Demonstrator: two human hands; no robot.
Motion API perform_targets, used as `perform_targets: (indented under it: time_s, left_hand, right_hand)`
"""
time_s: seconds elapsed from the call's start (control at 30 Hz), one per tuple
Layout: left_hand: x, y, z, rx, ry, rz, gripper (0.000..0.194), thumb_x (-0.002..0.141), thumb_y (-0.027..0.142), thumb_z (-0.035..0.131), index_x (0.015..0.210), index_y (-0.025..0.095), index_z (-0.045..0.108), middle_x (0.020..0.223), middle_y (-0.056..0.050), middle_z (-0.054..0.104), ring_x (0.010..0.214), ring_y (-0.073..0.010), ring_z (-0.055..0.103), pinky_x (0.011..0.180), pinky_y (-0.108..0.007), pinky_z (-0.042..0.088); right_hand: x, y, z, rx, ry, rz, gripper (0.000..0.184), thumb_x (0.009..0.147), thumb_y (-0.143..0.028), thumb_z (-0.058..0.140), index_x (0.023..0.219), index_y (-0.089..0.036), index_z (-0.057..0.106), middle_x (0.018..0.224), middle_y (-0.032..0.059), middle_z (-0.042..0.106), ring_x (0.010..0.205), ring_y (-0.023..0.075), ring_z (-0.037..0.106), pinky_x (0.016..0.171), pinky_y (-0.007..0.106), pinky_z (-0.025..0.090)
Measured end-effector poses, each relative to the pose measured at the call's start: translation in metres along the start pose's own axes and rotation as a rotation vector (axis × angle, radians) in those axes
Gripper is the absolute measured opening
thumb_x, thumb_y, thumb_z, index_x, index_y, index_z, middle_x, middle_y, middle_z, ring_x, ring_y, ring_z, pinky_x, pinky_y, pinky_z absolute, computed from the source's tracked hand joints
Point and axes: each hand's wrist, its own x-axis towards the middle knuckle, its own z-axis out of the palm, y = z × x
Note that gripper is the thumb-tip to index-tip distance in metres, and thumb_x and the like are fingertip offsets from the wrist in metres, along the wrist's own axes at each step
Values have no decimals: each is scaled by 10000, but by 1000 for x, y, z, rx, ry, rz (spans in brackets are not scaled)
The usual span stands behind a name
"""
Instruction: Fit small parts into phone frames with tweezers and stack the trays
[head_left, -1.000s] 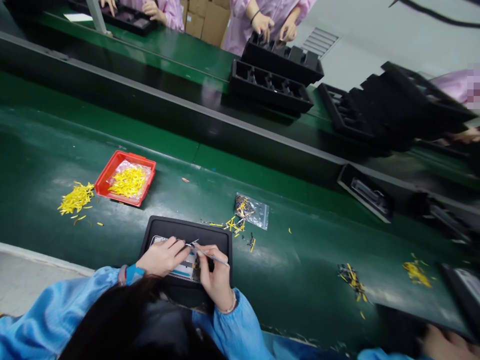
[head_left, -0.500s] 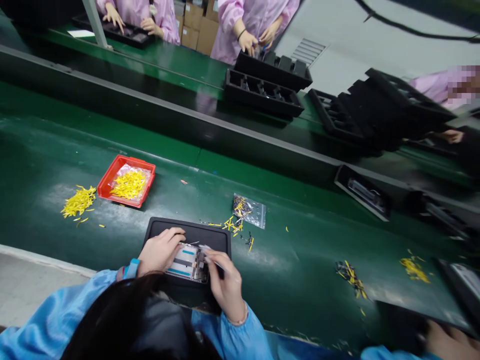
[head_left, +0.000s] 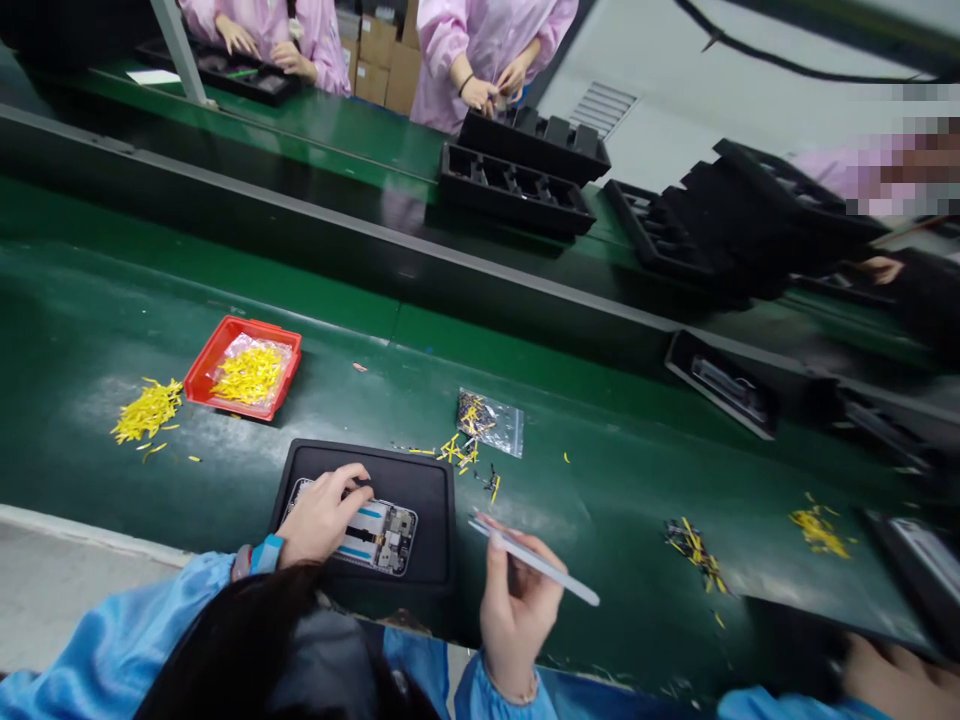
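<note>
An opened smartphone [head_left: 397, 552], its inner boards and blue strips showing, lies on a black tray [head_left: 431, 490] at the near edge of the green bench. My left hand [head_left: 322, 515] is over the phone's left part, fingers bent and gripping it at its edges. To the right of the tray, my right hand [head_left: 517, 600] is closed on pale tweezers [head_left: 559, 578], whose tips point up and left above the bench. Small black-and-yellow strips [head_left: 459, 452] lie just beyond the tray, beside a clear zip bag [head_left: 499, 425] of similar pieces.
A red bin [head_left: 281, 385] of yellow strips stands at left, next to a loose yellow pile [head_left: 148, 410]. More strips [head_left: 694, 550] lie at right, near a co-worker's hand [head_left: 892, 680]. A raised rail [head_left: 360, 245] crosses behind; people in pink work beyond it with black trays [head_left: 517, 190].
My right hand has moved off the phone to the right with the tweezers, uncovering the phone's right end. My left hand remains on the phone.
</note>
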Motion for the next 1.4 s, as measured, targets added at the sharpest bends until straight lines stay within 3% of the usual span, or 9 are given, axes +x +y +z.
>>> perform_targets:
  time_s: [0.13,0.27,0.37,0.6,0.77,0.9,1.03,1.13,1.4]
  left_hand:
    - [-1,-1,1,-47,7,-40,390,795,27,373,1009,189,655,1165,-80,594,888,-158,616,833,-279,484]
    - [1,-2,-1,-135,-24,-73,429,775,17,364,1025,212,653,1228,-59,569,881,-138,618,868,-280,480]
    - [3,-1,-4,-178,-66,-82,422,749,22,390,1011,218,656,1232,-49,573,893,-150,619,876,-289,478]
    - [7,2,-1,-197,-76,-172,346,789,50,398,975,203,647,1246,-57,559,884,-144,611,864,-274,472]
    - [8,-2,3,-131,-129,-131,363,730,12,416,944,197,644,1266,-57,548,844,-149,609,846,-285,473]
    - [7,-3,6,-165,-78,-156,316,768,47,422,921,210,644,1225,-33,573,850,-139,604,849,-262,469]
    - [5,0,7,-149,-52,-135,307,786,64,417,934,207,646,1195,-44,591,848,-145,600,838,-266,478]
    - [4,2,7,-120,17,-85,326,781,50,397,933,198,645,1202,-66,589,843,-150,603,814,-273,496]
    - [1,-7,16,-101,342,125,351,842,76,315,899,212,634,1119,-90,624,747,-146,650,694,-241,554]
  right_hand:
    - [15,-2,-11,-127,44,127,325,840,-477,564,964,-186,491,858,74,642,782,226,651,739,363,474]
    - [19,0,-22,-283,-48,196,425,847,-578,461,984,-178,507,912,90,598,829,239,608,748,362,447]
    - [18,1,-25,-404,-150,157,419,884,-565,376,959,-187,539,855,70,573,804,234,586,737,356,440]
    - [5,4,-9,-557,-461,108,400,839,-604,442,816,-223,559,750,45,606,679,227,607,613,312,451]
    - [1,8,3,-601,-399,126,459,800,-689,405,754,-244,510,724,44,605,646,236,613,545,304,433]
    - [7,10,-2,-468,-445,260,456,750,-687,490,685,-235,501,651,13,575,614,212,571,588,298,435]
    - [8,15,-7,-120,-490,527,462,692,-670,606,707,-231,461,555,-60,468,522,149,474,497,242,397]
    - [6,21,-7,147,-533,705,479,661,-635,686,754,-229,450,584,-66,494,544,140,505,527,237,433]
    - [-8,25,6,387,-423,645,516,623,-649,718,779,-247,433,581,-76,534,495,119,533,518,233,461]
